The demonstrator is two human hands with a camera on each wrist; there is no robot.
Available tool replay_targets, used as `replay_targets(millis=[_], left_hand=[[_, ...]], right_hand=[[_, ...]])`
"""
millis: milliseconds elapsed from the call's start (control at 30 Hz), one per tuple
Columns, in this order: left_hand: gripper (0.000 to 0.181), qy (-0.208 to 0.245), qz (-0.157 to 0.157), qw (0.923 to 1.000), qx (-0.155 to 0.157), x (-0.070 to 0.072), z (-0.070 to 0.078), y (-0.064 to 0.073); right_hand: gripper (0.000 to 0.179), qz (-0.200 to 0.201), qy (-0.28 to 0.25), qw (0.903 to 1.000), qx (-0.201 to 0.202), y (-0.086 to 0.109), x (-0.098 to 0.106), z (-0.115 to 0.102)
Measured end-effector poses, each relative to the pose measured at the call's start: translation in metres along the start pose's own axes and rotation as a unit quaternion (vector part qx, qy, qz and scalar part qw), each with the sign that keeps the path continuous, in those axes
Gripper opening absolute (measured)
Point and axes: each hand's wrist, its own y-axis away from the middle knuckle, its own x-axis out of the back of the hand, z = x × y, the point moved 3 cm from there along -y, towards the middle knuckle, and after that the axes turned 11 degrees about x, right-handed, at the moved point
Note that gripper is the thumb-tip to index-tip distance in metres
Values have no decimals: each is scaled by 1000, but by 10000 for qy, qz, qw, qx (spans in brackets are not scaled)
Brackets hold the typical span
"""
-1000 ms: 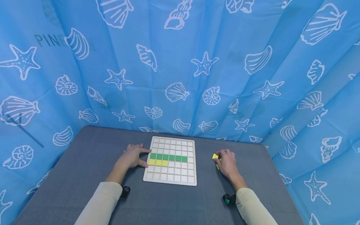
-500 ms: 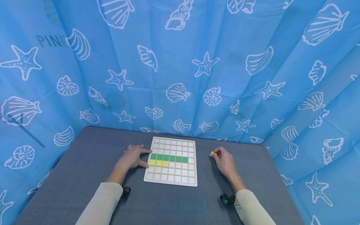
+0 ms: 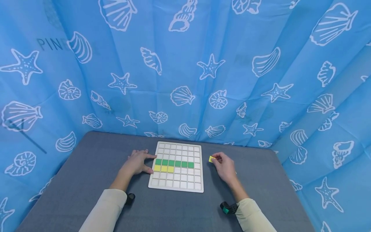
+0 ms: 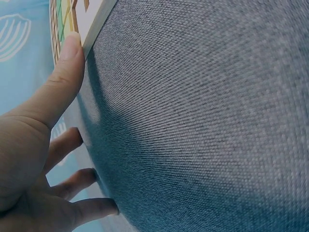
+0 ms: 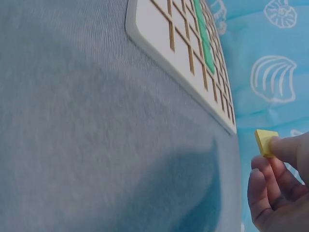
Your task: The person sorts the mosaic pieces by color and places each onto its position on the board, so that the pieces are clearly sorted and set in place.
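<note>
A white gridded board point(image 3: 183, 177) lies flat on the grey cloth, with a row of green tiles point(image 3: 177, 163) across it. Just below that row, at the left, sit 3 yellow tiles point(image 3: 164, 168). My left hand point(image 3: 137, 162) rests at the board's left edge, its thumb and index fingertip against the rim and the fingers spread. To the right of the board, my right hand point(image 3: 226, 167) pinches a yellow square tile point(image 5: 265, 142) between thumb and fingers, raised over the cloth. A sliver of yellow point(image 3: 236, 173) shows beside the right wrist, mostly hidden by the hand.
Grey cloth point(image 3: 174, 212) covers the table around the board. Behind and at both sides hangs a blue curtain point(image 3: 185, 64) printed with shells and starfish, close to the table's far edge. Dark bands sit at both wrists.
My right hand has moved left toward the board, carrying the yellow tile. The left hand stays at the board's edge, and the tiles on the board are unchanged.
</note>
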Motion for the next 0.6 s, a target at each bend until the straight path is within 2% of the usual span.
replay_targets(millis=[233,600], left_hand=[[76,13,12,10000,19,0,1,0],[75,32,-3,10000,56,1,1,0]], right_hand=[[15,-37,-225,9997,23,4,-10,-7],[18,-20,-985,9946,-338,14,-30,-14]])
